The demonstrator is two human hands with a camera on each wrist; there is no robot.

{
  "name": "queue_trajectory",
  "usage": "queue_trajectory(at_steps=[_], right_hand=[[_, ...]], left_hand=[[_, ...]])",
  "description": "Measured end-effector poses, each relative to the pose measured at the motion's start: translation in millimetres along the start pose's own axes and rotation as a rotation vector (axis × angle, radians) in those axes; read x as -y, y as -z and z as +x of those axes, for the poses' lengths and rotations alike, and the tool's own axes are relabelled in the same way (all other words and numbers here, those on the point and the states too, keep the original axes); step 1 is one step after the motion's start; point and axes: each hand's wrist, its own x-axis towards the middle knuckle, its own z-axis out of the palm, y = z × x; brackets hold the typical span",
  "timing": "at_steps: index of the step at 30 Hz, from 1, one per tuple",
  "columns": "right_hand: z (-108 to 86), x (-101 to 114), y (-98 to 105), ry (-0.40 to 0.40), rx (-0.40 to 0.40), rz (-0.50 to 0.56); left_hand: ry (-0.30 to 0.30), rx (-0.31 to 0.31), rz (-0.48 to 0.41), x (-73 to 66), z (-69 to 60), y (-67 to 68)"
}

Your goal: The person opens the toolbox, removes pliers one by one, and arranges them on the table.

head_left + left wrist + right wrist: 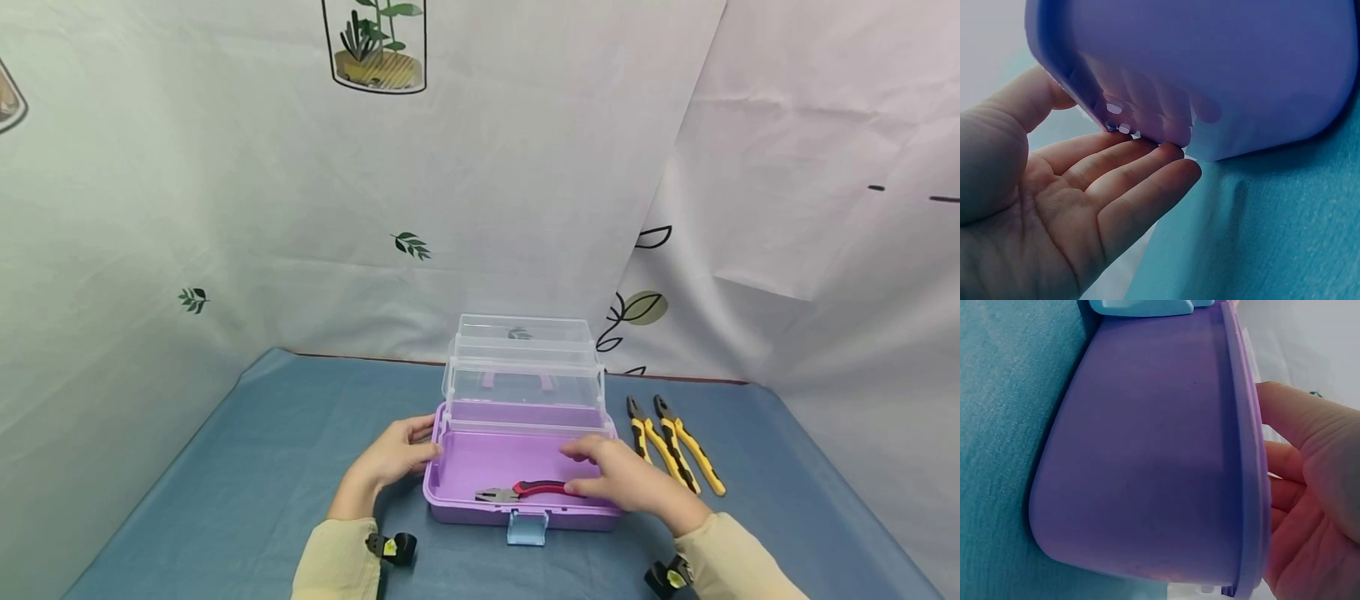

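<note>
A purple toolbox (pixel 487 454) with its clear lid (pixel 525 367) raised sits on the table. Inside, near the front wall, lies a pair of pliers (pixel 497 495) with red and black handles. My left hand (pixel 393 457) holds the box's left side, thumb over the rim and fingers against the outer wall; the left wrist view shows this hand (pixel 1079 181) close up. Over the right part of the box is my right hand (pixel 626 475), fingers spread, thumb at the handle end of the pliers. In the right wrist view the box wall (pixel 1147 450) hides its fingertips.
Two pairs of yellow and black pliers (pixel 651 437) lie side by side right of the box, partly behind my right arm. A light blue latch (pixel 527 530) hangs at the box's front. A blue cloth (pixel 247 467) covers the table; patterned white sheets (pixel 300 208) hang behind.
</note>
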Motion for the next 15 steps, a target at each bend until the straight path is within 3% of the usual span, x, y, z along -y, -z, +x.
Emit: queue_trajectory(at_steps=[15], right_hand=[[12.0, -0.3, -5.6, -0.046, 0.136, 0.027]], left_hand=[[0.002, 0.004, -0.012, -1.1, -0.7, -0.1]])
